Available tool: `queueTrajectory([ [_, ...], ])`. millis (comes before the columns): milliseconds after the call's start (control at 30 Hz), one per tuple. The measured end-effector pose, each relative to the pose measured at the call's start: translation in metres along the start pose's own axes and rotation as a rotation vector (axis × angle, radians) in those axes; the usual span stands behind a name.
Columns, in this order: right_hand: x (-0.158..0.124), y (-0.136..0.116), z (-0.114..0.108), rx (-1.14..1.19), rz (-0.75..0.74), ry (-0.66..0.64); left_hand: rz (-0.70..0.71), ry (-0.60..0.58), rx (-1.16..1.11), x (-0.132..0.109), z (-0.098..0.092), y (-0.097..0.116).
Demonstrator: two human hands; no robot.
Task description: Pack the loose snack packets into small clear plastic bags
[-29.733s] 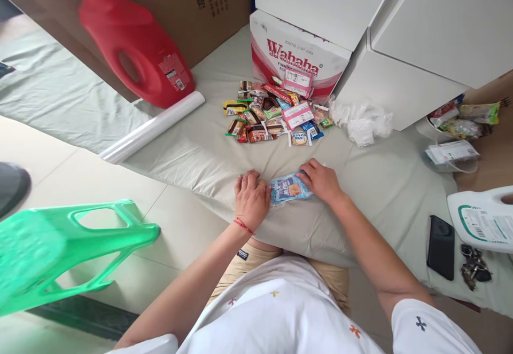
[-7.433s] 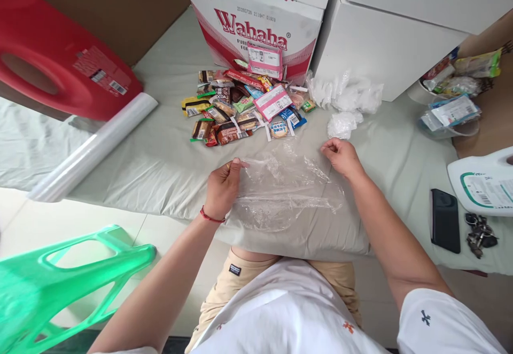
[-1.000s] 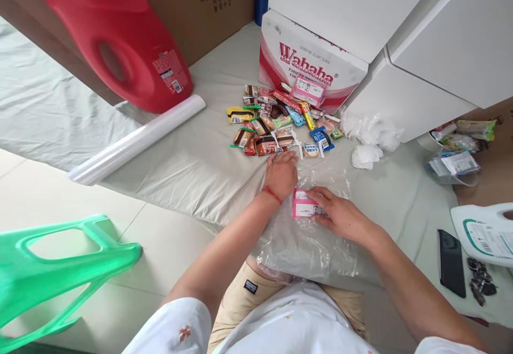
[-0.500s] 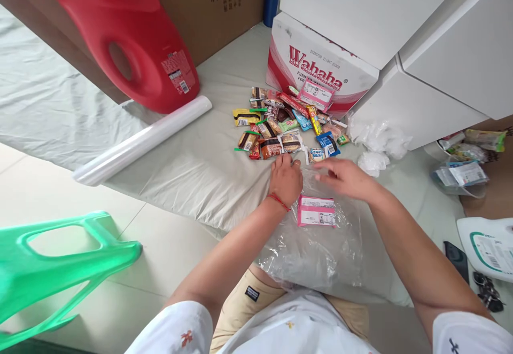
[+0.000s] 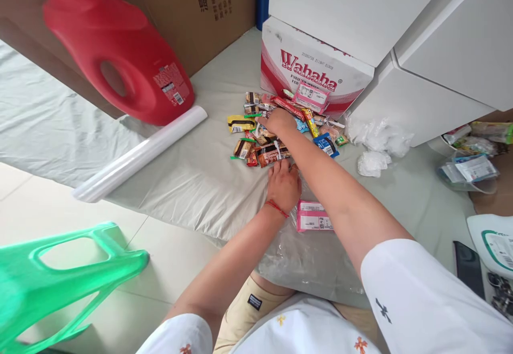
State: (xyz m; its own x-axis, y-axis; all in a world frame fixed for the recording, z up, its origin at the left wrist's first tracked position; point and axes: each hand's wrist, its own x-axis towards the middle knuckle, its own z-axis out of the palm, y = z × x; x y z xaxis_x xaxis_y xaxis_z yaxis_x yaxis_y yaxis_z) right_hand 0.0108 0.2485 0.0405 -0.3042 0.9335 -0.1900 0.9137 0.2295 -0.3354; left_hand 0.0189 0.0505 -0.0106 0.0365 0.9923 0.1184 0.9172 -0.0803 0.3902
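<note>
My left hand (image 5: 284,186), with a red string bracelet at the wrist, presses curled fingers on the mouth of a clear plastic bag (image 5: 286,255). A pink-and-white labelled packet (image 5: 315,221) lies on or in the bag; I cannot tell which. My right hand (image 5: 280,122) reaches across onto a pile of small wrapped snacks, its fingers stretched out and partly hidden. By its fingertips are a yellow-wrapped snack (image 5: 241,124) and several brown cookie packs (image 5: 273,154). A blue packet (image 5: 325,144) and a yellow stick pack (image 5: 310,123) lie to its right.
A white-and-red Wahaha carton (image 5: 315,60) stands behind the snacks, another pink packet (image 5: 311,96) before it. Crumpled clear plastic (image 5: 377,135) lies right. At left are a red jug (image 5: 132,60), a plastic film roll (image 5: 140,154) and a green stool (image 5: 72,268).
My right hand has moved from the bag's mouth forward and left onto the snack pile. My left hand stays at the bag's mouth. The whole view has shifted slightly.
</note>
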Motion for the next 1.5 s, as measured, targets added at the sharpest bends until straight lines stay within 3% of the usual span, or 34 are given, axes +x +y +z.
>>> queueTrajectory([
  [100, 0.004, -0.006, 0.006, 0.016, 0.134, -0.022, 0.0, 0.008, 0.008, 0.0, 0.0, 0.0],
  [233, -0.002, -0.005, 0.006, 0.043, 0.193, 0.01, 0.003, 0.029, 0.008, 0.0, 0.001, 0.001],
  [433, -0.034, 0.011, -0.014, -0.068, -0.001, 0.214, 0.002, 0.045, -0.024, -0.001, 0.0, 0.0],
  [533, -0.054, 0.038, -0.032, -0.059, -0.08, 0.277, -0.004, 0.073, -0.055, -0.001, 0.002, -0.001],
  [733, -0.105, 0.124, -0.055, 0.181, -0.106, 0.297, -0.027, 0.077, -0.122, 0.0, 0.002, -0.002],
  [833, -0.128, 0.156, -0.053, 0.122, -0.035, 0.204, -0.034, 0.074, -0.133, 0.001, 0.0, -0.002],
  [933, -0.135, 0.168, -0.047, 0.02, -0.095, 0.115, -0.002, 0.079, -0.114, 0.001, 0.0, -0.001],
  [1033, -0.119, 0.168, -0.045, 0.051, -0.162, 0.172, -0.011, 0.092, -0.091, 0.0, 0.001, -0.001],
  [1200, -0.061, 0.161, -0.052, 0.0, 0.081, 0.475, -0.037, 0.124, -0.075, 0.0, 0.006, -0.001],
  [1267, -0.037, 0.158, -0.054, -0.02, 0.095, 0.576, -0.024, 0.137, -0.078, 0.001, 0.008, -0.002],
  [1367, -0.003, 0.152, -0.054, 0.026, 0.047, 0.628, -0.008, 0.162, -0.086, 0.001, 0.01, -0.004],
  [1500, 0.028, 0.142, -0.051, 0.15, 0.093, 0.592, -0.024, 0.165, -0.069, 0.001, 0.01, -0.004],
])
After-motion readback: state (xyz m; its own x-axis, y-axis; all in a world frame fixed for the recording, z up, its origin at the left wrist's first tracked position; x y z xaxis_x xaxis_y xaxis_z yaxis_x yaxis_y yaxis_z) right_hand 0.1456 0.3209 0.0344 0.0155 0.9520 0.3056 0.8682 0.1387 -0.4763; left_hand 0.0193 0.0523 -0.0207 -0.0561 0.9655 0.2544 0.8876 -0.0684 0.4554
